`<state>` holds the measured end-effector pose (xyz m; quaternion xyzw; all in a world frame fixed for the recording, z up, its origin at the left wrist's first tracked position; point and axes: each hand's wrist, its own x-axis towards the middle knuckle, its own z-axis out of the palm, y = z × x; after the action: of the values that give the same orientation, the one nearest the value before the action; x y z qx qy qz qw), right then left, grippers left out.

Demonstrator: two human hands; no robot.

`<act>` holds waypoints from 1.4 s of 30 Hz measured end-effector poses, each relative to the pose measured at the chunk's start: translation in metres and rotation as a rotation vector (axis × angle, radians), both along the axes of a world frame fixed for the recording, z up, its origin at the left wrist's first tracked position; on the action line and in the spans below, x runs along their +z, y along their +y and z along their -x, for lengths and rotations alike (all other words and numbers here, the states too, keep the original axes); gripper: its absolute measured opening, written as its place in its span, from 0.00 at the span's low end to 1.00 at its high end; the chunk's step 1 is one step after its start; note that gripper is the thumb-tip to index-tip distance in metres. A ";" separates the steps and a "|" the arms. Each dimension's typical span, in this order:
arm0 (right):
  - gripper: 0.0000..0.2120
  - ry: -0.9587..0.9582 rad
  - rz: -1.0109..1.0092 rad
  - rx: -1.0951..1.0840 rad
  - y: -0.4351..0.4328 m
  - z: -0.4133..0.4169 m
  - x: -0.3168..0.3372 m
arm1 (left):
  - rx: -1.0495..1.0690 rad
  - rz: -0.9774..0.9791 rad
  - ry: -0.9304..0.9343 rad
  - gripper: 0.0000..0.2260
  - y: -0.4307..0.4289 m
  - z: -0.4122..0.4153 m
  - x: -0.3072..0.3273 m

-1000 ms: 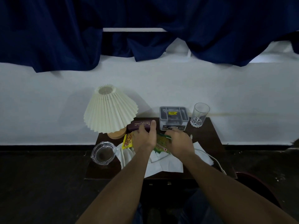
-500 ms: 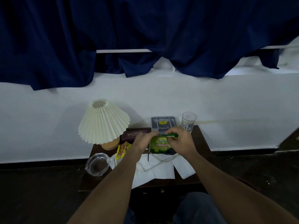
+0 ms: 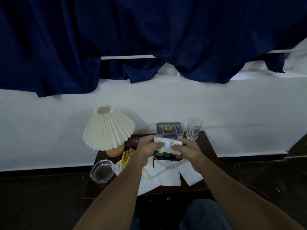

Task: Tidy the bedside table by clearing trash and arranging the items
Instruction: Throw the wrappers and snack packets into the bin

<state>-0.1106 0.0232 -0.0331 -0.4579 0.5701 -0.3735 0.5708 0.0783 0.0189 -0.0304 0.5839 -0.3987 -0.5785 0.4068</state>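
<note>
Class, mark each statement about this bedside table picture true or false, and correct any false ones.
1. Both the left hand and the right hand hold the snack wrapper. True.
2. The drinking glass lies on its side. False: it stands upright beside the grey box.
3. The pleated lamp stands at the left rear of the bedside table. True.
4. The glass ashtray sits next to the drinking glass. False: it sits at the front left corner.

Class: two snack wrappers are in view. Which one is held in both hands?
The green wrapper, its white printed back up, held between the left hand and right hand. The yellow wrapper lies on the table by the lamp.
</note>
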 end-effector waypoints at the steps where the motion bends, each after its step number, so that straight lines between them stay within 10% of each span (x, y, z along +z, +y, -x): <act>1: 0.09 -0.033 0.009 -0.049 0.000 -0.001 -0.001 | -0.007 -0.004 -0.007 0.13 0.000 -0.001 -0.001; 13: 0.09 -0.098 -0.055 -0.078 -0.008 -0.005 -0.001 | -0.140 -0.021 -0.238 0.05 0.011 -0.007 0.010; 29: 0.20 -0.152 -0.011 -0.069 -0.014 -0.032 0.001 | -0.032 -0.081 0.000 0.13 0.010 -0.025 0.026; 42: 0.14 -0.283 -0.178 -0.081 -0.007 -0.003 0.008 | -0.087 0.147 -0.303 0.09 0.000 0.007 0.003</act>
<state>-0.1079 0.0161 -0.0254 -0.3247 0.5328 -0.4051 0.6682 0.0714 0.0190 -0.0276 0.6153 -0.5215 -0.4704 0.3580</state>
